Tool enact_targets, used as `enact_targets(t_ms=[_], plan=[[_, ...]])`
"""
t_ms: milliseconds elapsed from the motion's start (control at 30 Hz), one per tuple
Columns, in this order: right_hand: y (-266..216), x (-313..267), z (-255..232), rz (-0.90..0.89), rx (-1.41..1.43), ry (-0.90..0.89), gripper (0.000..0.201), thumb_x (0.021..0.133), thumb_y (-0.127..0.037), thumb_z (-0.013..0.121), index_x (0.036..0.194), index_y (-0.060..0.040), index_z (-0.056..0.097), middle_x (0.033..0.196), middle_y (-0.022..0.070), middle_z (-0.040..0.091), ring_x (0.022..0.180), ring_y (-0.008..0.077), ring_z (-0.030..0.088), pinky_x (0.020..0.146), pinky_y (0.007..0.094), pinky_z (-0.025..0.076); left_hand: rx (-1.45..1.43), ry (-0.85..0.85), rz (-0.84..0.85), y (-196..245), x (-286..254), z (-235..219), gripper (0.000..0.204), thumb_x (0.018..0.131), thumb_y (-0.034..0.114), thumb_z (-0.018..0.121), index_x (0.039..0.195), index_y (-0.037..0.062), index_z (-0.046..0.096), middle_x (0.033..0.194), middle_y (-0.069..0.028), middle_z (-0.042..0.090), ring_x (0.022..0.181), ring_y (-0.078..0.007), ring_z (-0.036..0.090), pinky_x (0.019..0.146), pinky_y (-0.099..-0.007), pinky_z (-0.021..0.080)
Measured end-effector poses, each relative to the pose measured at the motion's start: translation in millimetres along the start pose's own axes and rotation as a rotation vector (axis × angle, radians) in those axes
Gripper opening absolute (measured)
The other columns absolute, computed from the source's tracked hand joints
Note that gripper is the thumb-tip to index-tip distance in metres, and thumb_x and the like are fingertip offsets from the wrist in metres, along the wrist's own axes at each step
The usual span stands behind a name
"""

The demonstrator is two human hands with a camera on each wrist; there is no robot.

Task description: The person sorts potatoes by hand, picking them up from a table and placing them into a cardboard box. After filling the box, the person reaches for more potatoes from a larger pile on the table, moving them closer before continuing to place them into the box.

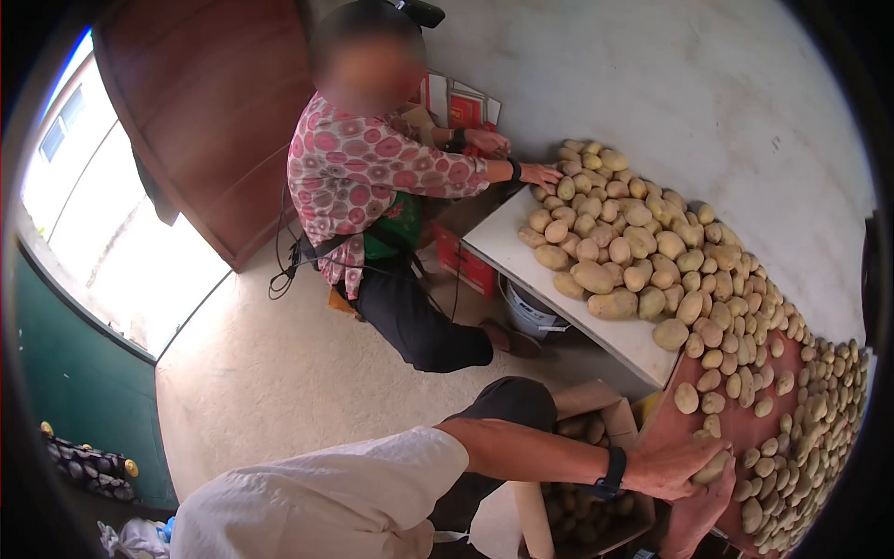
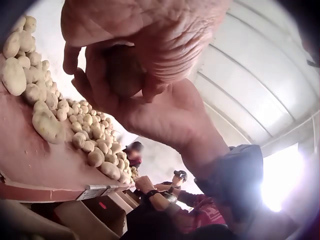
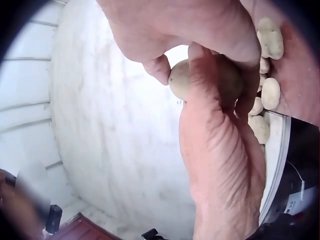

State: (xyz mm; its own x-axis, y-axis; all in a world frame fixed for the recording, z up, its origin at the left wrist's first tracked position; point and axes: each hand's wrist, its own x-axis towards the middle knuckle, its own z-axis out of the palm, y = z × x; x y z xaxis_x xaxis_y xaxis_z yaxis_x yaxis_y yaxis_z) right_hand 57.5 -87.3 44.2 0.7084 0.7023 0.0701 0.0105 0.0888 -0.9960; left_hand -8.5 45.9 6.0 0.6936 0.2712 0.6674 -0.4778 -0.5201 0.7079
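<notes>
A potato point(image 1: 712, 468) is held between both hands over the red-brown tabletop. My left hand point(image 1: 659, 468) reaches across from the white sleeve and grips it from above. Just below, my right hand point(image 1: 700, 512) has its fingers around the same potato. In the left wrist view the potato point(image 2: 124, 70) is in shadow between the left hand point(image 2: 145, 32) and the right hand point(image 2: 167, 112). The right wrist view shows the potato point(image 3: 180, 80) with the left thumb across it, the left hand point(image 3: 220, 155) below and the right hand point(image 3: 190, 25) above.
Many potatoes point(image 1: 638, 214) are spread along the white board point(image 1: 521, 238) and the red-brown surface point(image 1: 661, 410) against the wall. Cardboard boxes point(image 1: 535, 522) with potatoes stand below the edge. Another person point(image 1: 363, 177) sits at the far end, touching potatoes. A bucket point(image 1: 531, 312) stands underneath.
</notes>
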Motion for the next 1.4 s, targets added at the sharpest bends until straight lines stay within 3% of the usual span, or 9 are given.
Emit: enact_targets(t_ms=[167,233,400,467,500,567,900,1267,1400], plan=[[11,1,-13,-0.239,-0.805,0.092,0.064,0.109,-0.038,0.052,0.157,0.0022,0.036,0.155,0.0198,0.046,0.141,0.0242,0.048,0.117,0.0409,0.039,-0.298,-0.073,-0.228,8,13,-19,0.052,0.081,0.001,0.070,0.125,-0.0009,0.042,0.111,-0.0280,0.057,0.106,-0.0461,0.061,0.085,-0.0491,0.049],[-19,4,12,0.225,0.569,-0.019,0.070,0.106,-0.038,0.058,0.161,-0.0018,0.033,0.163,0.0149,0.040,0.146,0.0251,0.045,0.119,0.0427,0.037,-0.283,-0.071,-0.291,17,23,-40,0.053,0.082,0.010,0.071,0.128,0.0006,0.046,0.109,-0.0290,0.060,0.108,-0.0445,0.062,0.088,-0.0486,0.050],[4,6,-29,0.173,0.418,0.087,0.056,0.113,-0.027,0.038,0.164,-0.0068,0.029,0.167,0.0111,0.037,0.150,0.0269,0.040,0.120,0.0437,0.035,-0.268,0.154,-0.398,-11,14,-58,0.064,0.089,0.036,0.069,0.144,0.0052,0.057,0.139,-0.0274,0.060,0.130,-0.0418,0.057,0.112,-0.0493,0.042],[-3,4,-36,0.161,0.459,0.118,0.054,0.113,-0.026,0.038,0.162,-0.0024,0.031,0.165,0.0177,0.040,0.153,0.0319,0.037,0.122,0.0428,0.033,0.461,0.018,0.249,-30,18,-85,0.030,0.104,0.026,0.059,0.126,0.0061,0.061,0.116,-0.0109,0.066,0.112,-0.0276,0.064,0.103,-0.0403,0.050],[-10,6,-33,0.191,0.480,0.205,0.054,0.112,-0.024,0.039,0.160,-0.0008,0.033,0.162,0.0178,0.042,0.149,0.0306,0.042,0.119,0.0437,0.036,-0.342,-0.016,-0.343,-12,17,-101,0.027,0.106,0.029,0.056,0.119,0.0067,0.062,0.111,-0.0093,0.068,0.107,-0.0260,0.067,0.092,-0.0400,0.055],[-5,2,-45,0.132,0.408,0.147,0.051,0.113,-0.025,0.038,0.155,0.0037,0.037,0.157,0.0212,0.048,0.145,0.0327,0.047,0.118,0.0443,0.038,-0.800,0.194,-0.580,-18,3,-113,0.035,0.106,0.039,0.055,0.118,0.0068,0.060,0.102,-0.0097,0.070,0.097,-0.0256,0.073,0.071,-0.0363,0.057],[18,1,-58,0.013,0.350,0.094,0.049,0.112,-0.025,0.043,0.150,0.0062,0.042,0.145,0.0251,0.056,0.132,0.0333,0.059,0.099,0.0384,0.051,-0.734,0.338,-1.299,-21,-133,-109,0.040,0.107,0.046,0.058,0.126,0.0107,0.054,0.114,-0.0093,0.063,0.099,-0.0351,0.070,0.084,-0.0571,0.057],[61,45,-73,0.131,0.001,0.382,0.055,0.100,-0.035,0.063,0.141,0.0017,0.056,0.128,0.0165,0.068,0.114,0.0280,0.067,0.087,0.0409,0.053,-0.491,0.123,-1.423,-13,-135,-106,0.071,0.103,0.035,0.065,0.153,-0.0066,0.037,0.159,-0.0301,0.038,0.142,-0.0455,0.047,0.107,-0.0562,0.048],[87,72,-72,-0.026,-0.822,0.363,0.056,0.090,-0.037,0.070,0.131,0.0011,0.062,0.126,0.0210,0.068,0.118,0.0409,0.064,0.098,0.0494,0.050,-0.568,0.053,-1.286,-16,-141,-110,0.066,0.101,0.028,0.066,0.150,-0.0079,0.041,0.154,-0.0258,0.043,0.139,-0.0445,0.050,0.105,-0.0543,0.050]])
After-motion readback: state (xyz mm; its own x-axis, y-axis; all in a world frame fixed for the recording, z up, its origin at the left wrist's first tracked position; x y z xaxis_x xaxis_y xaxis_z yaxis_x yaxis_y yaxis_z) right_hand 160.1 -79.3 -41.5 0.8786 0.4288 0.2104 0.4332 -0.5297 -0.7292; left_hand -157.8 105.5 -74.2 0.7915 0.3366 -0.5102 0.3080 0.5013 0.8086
